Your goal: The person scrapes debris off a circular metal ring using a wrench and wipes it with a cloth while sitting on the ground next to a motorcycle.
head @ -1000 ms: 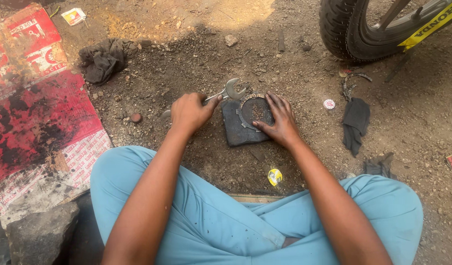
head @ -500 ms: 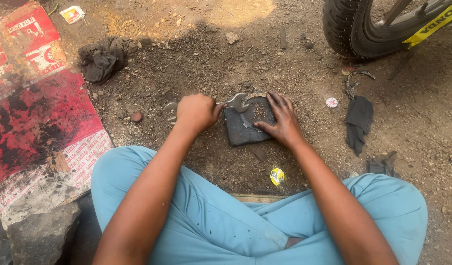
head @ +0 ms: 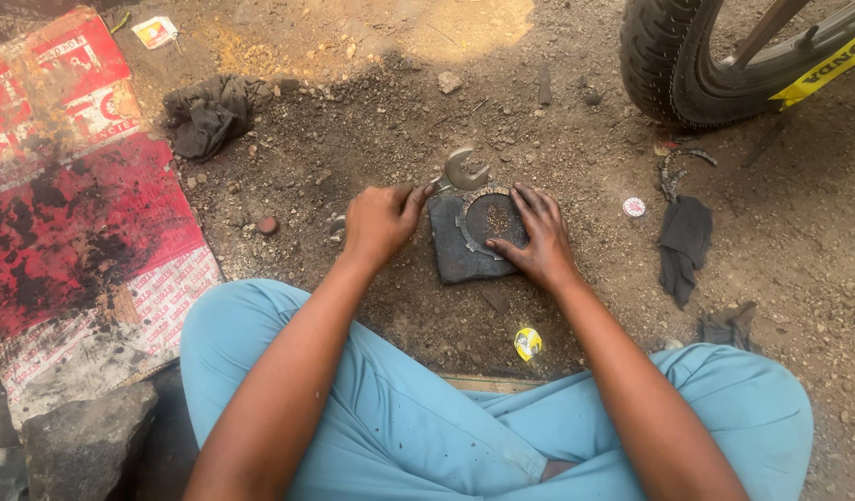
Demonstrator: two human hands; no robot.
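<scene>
I sit cross-legged on dirt ground in light blue trousers. My left hand (head: pixel 379 221) is closed around the handle of an open-ended spanner (head: pixel 462 173), whose jaw end is raised just above a metal ring (head: pixel 470 221). That ring lies on a dark flat stone block (head: pixel 457 255) in front of my knees. My right hand (head: pixel 537 239) presses down on the ring's right side, fingers spread, thumb on its lower edge.
A motorcycle tyre (head: pixel 667 65) stands at the top right. A red printed cardboard sheet (head: pixel 65 195) lies to the left, with a dark rag (head: pixel 207 113) above it. Another rag (head: pixel 684 244), a curved metal piece (head: pixel 676 167), a bottle cap (head: pixel 634 207) and a yellow scrap (head: pixel 527 343) lie about.
My left hand has swung the spanner: its head dropped onto the ring half a second ago and is now lifted again. My right hand stays on the ring.
</scene>
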